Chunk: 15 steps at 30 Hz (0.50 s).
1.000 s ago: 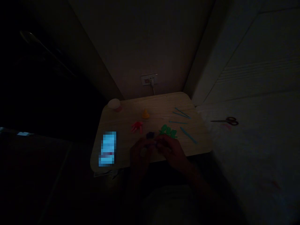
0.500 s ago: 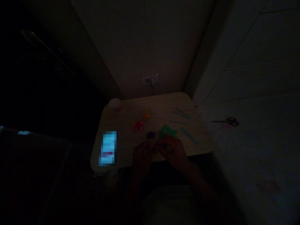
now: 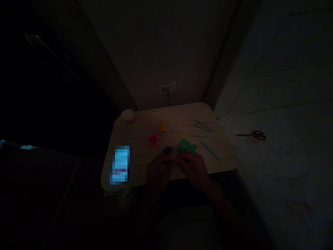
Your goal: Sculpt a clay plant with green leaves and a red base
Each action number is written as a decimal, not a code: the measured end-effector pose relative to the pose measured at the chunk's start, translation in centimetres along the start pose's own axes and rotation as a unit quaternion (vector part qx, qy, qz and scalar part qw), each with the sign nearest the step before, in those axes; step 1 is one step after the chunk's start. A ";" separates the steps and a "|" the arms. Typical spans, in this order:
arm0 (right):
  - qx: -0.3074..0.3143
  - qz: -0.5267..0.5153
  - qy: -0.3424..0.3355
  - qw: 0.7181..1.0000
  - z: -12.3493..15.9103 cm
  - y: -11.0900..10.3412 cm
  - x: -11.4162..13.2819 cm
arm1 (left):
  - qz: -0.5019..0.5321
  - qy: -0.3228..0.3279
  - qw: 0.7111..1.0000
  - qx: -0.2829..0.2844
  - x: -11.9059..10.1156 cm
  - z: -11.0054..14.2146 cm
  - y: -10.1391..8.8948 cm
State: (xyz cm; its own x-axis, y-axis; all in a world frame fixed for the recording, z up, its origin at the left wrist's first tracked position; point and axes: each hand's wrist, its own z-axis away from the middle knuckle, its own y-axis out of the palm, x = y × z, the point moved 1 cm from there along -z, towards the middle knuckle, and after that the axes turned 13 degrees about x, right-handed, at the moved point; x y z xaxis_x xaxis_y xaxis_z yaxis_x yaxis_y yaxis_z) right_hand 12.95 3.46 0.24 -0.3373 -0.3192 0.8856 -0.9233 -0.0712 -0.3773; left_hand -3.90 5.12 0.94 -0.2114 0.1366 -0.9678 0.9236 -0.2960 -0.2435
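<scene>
Over the table's near edge, my left hand (image 3: 158, 170) is closed, its fingertips on a small dark purple piece (image 3: 168, 162) that looks like modelling clay. My right hand (image 3: 194, 169) meets it from the right, thumb and fingers pinched together; darkness hides what they hold, if anything. Just beyond the fingertips lies a purple clay lump (image 3: 168, 150). Green leaf-like clay pieces (image 3: 187, 145) sit beyond my right hand, partly covered by it. Farther left are a red-and-pink clay shape (image 3: 153, 140) with finger-like prongs and an orange clay cone (image 3: 162, 127).
The room is very dark. On the wooden table (image 3: 140, 163) are a lit phone (image 3: 120, 165), a cup (image 3: 128, 116) and several thin blue tools (image 3: 210, 150). Scissors (image 3: 253, 135) lie on a pale surface at right. A wall socket (image 3: 166, 88) holds a plug.
My fingertips have come closer together. The purple piece now shows at my left fingertips, where before it was near my right fingers. Things on the table stay in place.
</scene>
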 end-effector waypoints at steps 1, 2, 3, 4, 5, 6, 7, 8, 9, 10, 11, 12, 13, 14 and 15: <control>-0.007 -0.004 0.003 1.000 0.0 0.0 -0.1 | -0.003 0.005 1.000 -0.010 0.1 0.0 -0.1; -0.013 -0.009 0.005 1.000 0.1 0.0 -0.2 | -0.003 0.011 1.000 -0.018 0.2 0.0 -0.1; -0.017 -0.016 0.007 1.000 0.1 0.1 -0.2 | -0.003 0.014 1.000 -0.024 0.2 0.0 -0.1; -0.019 -0.024 0.009 1.000 0.1 0.2 -0.2 | -0.001 0.015 0.999 -0.028 0.3 0.0 -0.1; -0.016 -0.031 0.011 0.999 0.1 0.3 -0.1 | 0.001 0.014 0.999 -0.029 0.3 0.0 -0.1; -0.013 -0.037 0.015 0.999 0.1 0.4 -0.1 | 0.006 0.010 1.000 -0.028 0.3 0.0 0.0; -0.010 -0.042 0.019 0.999 0.1 0.5 -0.1 | 0.014 0.007 1.000 -0.026 0.2 0.0 0.1; -0.011 -0.047 0.027 0.998 0.1 0.5 -0.2 | 0.028 0.007 0.999 -0.027 0.2 0.0 0.1; -0.019 -0.054 0.037 0.998 0.0 0.4 -0.3 | 0.046 0.007 0.998 -0.033 0.1 -0.1 0.1; -0.038 -0.067 0.051 0.996 -0.1 0.2 -0.5 | 0.066 0.011 0.997 -0.046 0.1 -0.1 0.0; -0.068 -0.088 0.065 0.992 -0.2 -0.2 -0.7 | 0.085 0.015 0.994 -0.064 0.2 -0.2 -0.1; -0.104 -0.113 0.077 0.985 -0.4 -0.7 -1.0 | 0.100 0.017 0.991 -0.082 0.2 -0.3 -0.3; -0.143 -0.140 0.087 0.976 -0.5 -1.3 -1.2 | 0.113 0.018 0.989 -0.098 0.4 -0.4 -0.4; -0.175 -0.166 0.092 0.966 -0.6 -2.0 -1.5 | 0.126 0.017 0.986 -0.107 0.5 -0.4 -0.6; -0.198 -0.183 0.095 0.958 -0.8 -2.6 -1.7 | 0.139 0.016 0.984 -0.109 0.6 -0.5 -0.8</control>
State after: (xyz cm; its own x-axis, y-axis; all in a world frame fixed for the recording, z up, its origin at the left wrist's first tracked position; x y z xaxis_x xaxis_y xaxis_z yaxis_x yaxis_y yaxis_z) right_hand 15.72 4.90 -0.06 0.0301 -0.1603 0.9866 -0.9707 0.2307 0.0670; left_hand -4.58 5.90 0.53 0.0658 0.1096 -0.9918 0.9918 -0.1165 0.0529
